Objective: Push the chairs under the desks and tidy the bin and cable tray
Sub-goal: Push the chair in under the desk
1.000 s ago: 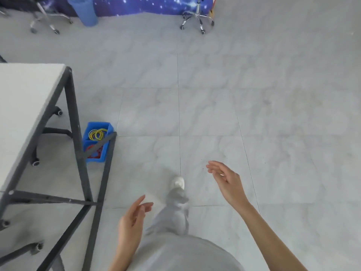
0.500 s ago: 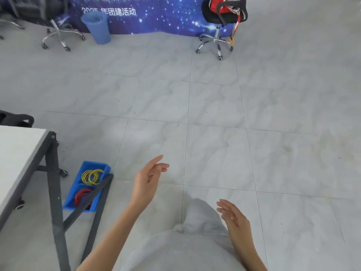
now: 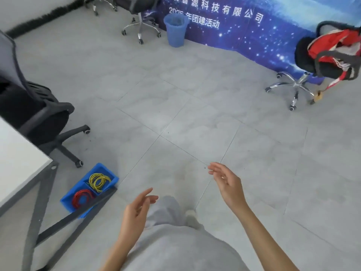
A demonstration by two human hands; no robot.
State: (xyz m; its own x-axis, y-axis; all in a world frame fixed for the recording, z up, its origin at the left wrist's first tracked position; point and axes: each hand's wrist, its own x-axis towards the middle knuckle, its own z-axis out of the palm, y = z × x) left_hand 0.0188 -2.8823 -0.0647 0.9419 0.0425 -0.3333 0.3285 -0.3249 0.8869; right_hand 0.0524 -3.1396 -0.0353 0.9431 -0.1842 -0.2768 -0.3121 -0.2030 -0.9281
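Note:
My left hand (image 3: 136, 214) and my right hand (image 3: 227, 182) hang in front of me with relaxed fingers, holding nothing. A blue cable tray (image 3: 70, 200) with yellow and red cable coils lies on the floor by the desk's leg frame, left of my left hand. A black office chair (image 3: 35, 114) stands at the far end of the white desk (image 3: 17, 163). A blue bin (image 3: 175, 30) stands far off against the starry banner. Another chair (image 3: 304, 61) with a red and white garment on it stands at the far right.
A chrome-based chair (image 3: 139, 26) stands next to the bin, and another chair base shows at the top left. The desk's grey leg frame (image 3: 45, 218) runs across the tray's near edge. Grey tiled floor spreads between me and the banner (image 3: 254, 32).
The view has lifted and turned left, bringing the black chair and more of the banner into view. My right hand has risen forward and my left hand has dropped lower.

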